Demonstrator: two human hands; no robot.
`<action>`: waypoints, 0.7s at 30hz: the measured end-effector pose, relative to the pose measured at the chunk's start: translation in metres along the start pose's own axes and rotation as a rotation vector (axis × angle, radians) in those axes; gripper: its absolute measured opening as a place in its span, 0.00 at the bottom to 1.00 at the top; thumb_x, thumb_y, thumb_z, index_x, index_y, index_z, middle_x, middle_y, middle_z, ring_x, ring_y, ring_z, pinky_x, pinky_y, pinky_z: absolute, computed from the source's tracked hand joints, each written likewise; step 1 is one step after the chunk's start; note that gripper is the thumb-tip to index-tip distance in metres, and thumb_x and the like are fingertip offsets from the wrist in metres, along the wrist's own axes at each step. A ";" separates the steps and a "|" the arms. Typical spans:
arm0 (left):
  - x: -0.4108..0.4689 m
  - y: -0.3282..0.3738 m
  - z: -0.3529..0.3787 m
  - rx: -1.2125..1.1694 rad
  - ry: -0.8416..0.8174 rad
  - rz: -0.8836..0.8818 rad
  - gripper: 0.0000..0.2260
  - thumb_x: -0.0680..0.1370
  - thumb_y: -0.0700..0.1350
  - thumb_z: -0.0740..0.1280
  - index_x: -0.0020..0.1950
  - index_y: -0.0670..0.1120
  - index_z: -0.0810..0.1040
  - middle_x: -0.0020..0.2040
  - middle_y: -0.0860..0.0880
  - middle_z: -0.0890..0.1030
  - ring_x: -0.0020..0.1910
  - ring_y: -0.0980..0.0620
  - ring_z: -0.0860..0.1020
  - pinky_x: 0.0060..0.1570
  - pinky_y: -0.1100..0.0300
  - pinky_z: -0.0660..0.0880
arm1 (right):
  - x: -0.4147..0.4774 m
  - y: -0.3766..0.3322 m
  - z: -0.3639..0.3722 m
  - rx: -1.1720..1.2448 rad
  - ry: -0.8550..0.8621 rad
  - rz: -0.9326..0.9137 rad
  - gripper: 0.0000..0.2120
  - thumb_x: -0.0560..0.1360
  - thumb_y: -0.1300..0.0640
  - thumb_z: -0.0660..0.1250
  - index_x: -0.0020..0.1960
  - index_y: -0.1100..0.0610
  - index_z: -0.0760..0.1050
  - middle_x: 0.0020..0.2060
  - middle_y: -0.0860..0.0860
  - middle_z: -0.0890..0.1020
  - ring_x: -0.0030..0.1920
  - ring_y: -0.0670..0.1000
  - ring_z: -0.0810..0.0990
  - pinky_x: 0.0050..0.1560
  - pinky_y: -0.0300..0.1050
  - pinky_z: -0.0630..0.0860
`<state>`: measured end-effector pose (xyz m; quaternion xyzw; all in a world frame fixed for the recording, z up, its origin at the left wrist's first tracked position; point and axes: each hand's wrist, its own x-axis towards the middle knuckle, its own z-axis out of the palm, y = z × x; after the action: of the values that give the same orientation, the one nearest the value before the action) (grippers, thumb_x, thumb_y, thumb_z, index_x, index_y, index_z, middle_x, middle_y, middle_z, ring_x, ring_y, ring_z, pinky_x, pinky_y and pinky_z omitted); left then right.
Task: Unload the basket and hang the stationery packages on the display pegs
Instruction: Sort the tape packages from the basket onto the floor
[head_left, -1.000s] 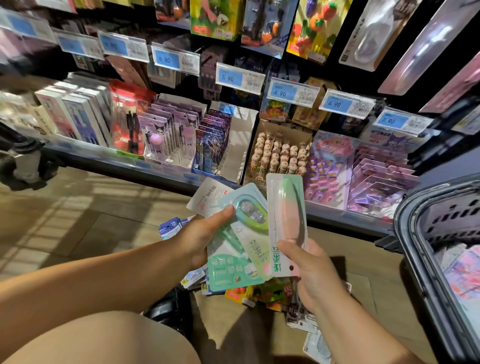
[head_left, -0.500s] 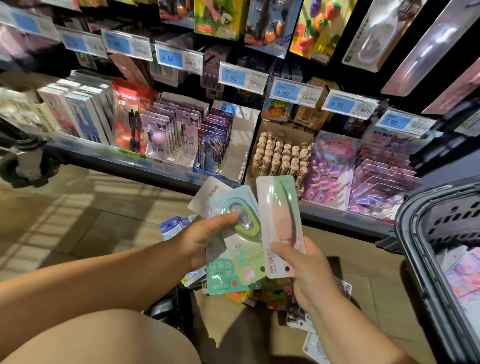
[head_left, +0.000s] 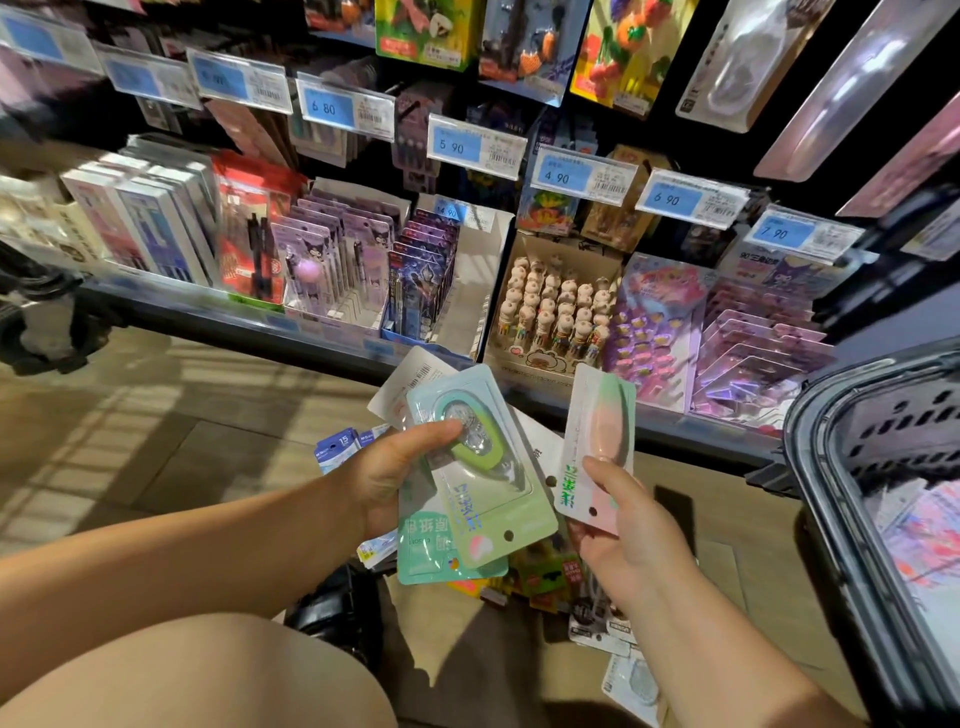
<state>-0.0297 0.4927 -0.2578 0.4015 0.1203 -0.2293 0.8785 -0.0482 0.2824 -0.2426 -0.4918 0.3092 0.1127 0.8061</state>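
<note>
left of the basket (head_left: 810, 467), the left hand (head_left: 387, 467) grips a fan of green packages (head_left: 483, 499); the right hand (head_left: 623, 525) pinches a pink package (head_left: 597, 436), sorted out, likely needing its matching peg next.

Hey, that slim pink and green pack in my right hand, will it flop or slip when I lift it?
Probably stiff: the pink and green pack stands straight though the right hand pinches only its lower end. Likely light, since that pinch alone carries it. Its glossy plastic front may be slippery.
</note>
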 end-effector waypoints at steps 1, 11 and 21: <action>0.000 0.000 -0.001 0.007 0.007 -0.003 0.11 0.68 0.36 0.71 0.50 0.41 0.80 0.41 0.42 0.85 0.39 0.46 0.85 0.38 0.51 0.83 | 0.000 -0.001 0.000 -0.001 -0.010 0.017 0.12 0.73 0.63 0.70 0.56 0.58 0.77 0.43 0.58 0.86 0.48 0.58 0.82 0.57 0.53 0.76; -0.001 -0.002 -0.001 0.060 -0.004 -0.040 0.11 0.71 0.39 0.70 0.53 0.41 0.80 0.44 0.42 0.85 0.41 0.46 0.84 0.40 0.52 0.82 | 0.003 -0.002 -0.003 -0.183 -0.033 -0.028 0.12 0.74 0.69 0.68 0.54 0.57 0.76 0.41 0.56 0.86 0.43 0.54 0.84 0.42 0.49 0.79; 0.002 0.009 -0.020 0.115 0.073 -0.005 0.22 0.67 0.46 0.70 0.60 0.40 0.78 0.48 0.39 0.84 0.44 0.42 0.84 0.43 0.50 0.82 | 0.002 -0.016 -0.018 -0.261 -0.012 -0.186 0.11 0.74 0.70 0.67 0.52 0.57 0.78 0.37 0.52 0.86 0.37 0.51 0.86 0.39 0.46 0.79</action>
<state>-0.0240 0.5129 -0.2654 0.4592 0.1401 -0.2232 0.8483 -0.0460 0.2589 -0.2383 -0.6181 0.2403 0.0796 0.7443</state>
